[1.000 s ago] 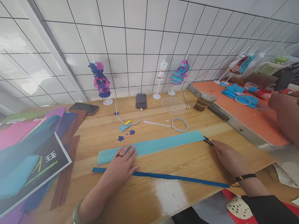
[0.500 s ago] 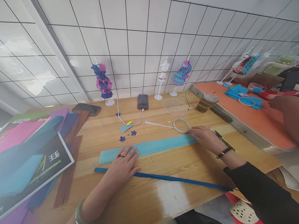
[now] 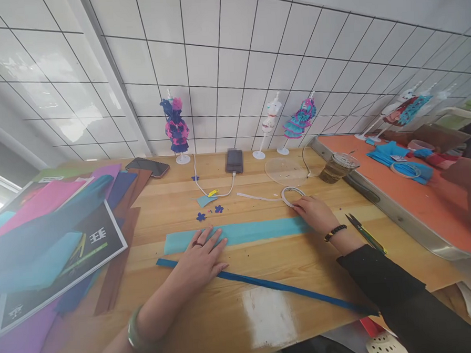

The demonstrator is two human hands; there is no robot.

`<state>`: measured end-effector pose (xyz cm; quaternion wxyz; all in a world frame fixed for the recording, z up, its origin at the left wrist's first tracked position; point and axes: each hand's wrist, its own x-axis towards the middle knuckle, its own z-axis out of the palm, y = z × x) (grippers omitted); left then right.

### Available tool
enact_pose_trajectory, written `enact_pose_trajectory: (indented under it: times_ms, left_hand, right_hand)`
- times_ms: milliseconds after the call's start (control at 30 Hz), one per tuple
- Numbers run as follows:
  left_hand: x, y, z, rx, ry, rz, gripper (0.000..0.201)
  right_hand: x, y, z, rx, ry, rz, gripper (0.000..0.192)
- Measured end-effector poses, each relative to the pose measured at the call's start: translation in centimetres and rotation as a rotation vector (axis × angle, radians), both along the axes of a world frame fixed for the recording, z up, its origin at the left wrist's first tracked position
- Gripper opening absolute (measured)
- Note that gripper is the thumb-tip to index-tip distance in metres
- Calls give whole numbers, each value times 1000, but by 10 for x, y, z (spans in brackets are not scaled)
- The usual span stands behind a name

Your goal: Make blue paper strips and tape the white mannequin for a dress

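Observation:
A light blue crepe-paper strip (image 3: 262,230) lies across the wooden table. On its left part my left hand (image 3: 203,252) rests flat with fingers spread, the thumb by a narrow dark blue strip (image 3: 272,283). My right hand (image 3: 318,214) is over the light strip's right end, which it partly hides. Its fingertips close on the near right edge of a white roll of tape (image 3: 287,195). From that roll a loose tape end (image 3: 256,197) runs left. Yellow-and-black thread snips (image 3: 367,234) lie right of my right wrist.
Coloured paper sheets (image 3: 55,196) and a black-covered book (image 3: 101,257) are piled at left. Small dressed mannequins (image 3: 176,129) stand along the wall. A phone (image 3: 147,167), a cabled power bank (image 3: 233,161) and a brown lidded cup (image 3: 338,168) stand farther back. Another person's hand (image 3: 466,177) is over the orange surface (image 3: 402,189).
My right hand has moved from the strip's right end onto the edge of the tape roll. My left hand stays flat on the strip. The view has shifted slightly.

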<state>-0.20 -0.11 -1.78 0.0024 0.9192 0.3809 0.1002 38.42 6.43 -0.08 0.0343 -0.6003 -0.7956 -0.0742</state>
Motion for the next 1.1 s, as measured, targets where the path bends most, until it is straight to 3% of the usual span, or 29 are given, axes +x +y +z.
enact_pose_trajectory:
  times_ms: [167,333,467,567,767,1100]
  left_hand:
    - [0,0,1,2,-5,9,49]
    - [0,0,-1,15,0,17,50]
    - [-1,0,-4,4,22,13,51]
    - [-1,1,-5,3,33,8,52]
    - [-2,1,-3,5,35,9,51]
    - [-2,0,4,-42,22,49,54]
  right_hand:
    - [-7,-10,4,33,33,5,31]
    - [-28,-49,9,-2,142,139,32]
    - [-40,-86,-4,-60,96,198,45]
    - [-36,-102,-17,-86,29,137,60]
    - [-17,-103,-27,-139,-12,51,63]
    - [5,-88,-37,-69,-14,-48,63]
